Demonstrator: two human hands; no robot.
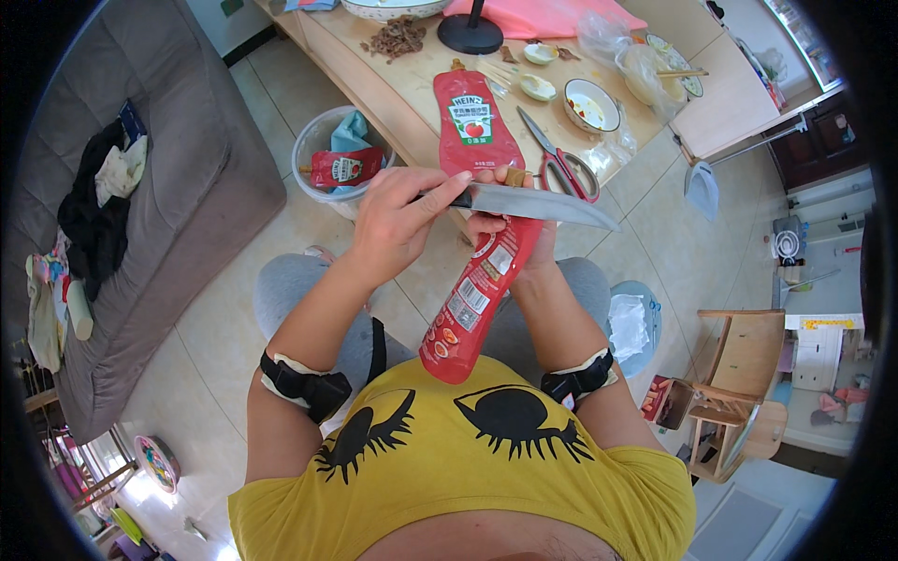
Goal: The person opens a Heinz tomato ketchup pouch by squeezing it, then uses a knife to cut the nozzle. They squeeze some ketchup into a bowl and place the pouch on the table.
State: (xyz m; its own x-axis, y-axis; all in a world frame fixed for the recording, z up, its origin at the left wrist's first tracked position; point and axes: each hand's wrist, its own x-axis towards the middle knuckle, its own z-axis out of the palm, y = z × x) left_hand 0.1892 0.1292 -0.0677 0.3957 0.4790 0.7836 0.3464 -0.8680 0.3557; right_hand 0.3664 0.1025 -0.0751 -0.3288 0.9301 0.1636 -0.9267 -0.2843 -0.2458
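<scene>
My left hand [396, 217] grips the dark handle of a kitchen knife [540, 205], whose blade points right with its index finger lying along it. In my right hand [537, 242] is a red Heinz ketchup pouch [473, 308], its back towards me and its bottom end hanging near my shirt. The blade crosses over the pouch's upper end, just below its brown screw cap [518, 177]; whether it touches the pouch I cannot tell. A second Heinz ketchup pouch [477, 116] lies face up on the table, beside red-handled scissors [554, 158].
The wooden table [414, 91] holds a small bowl [591, 105], opened salted-egg halves [539, 87], a black stand base [470, 34] and plastic bags [642, 70]. A bin [309, 151] with another pouch in it stands left. Behind it is a grey sofa [182, 203].
</scene>
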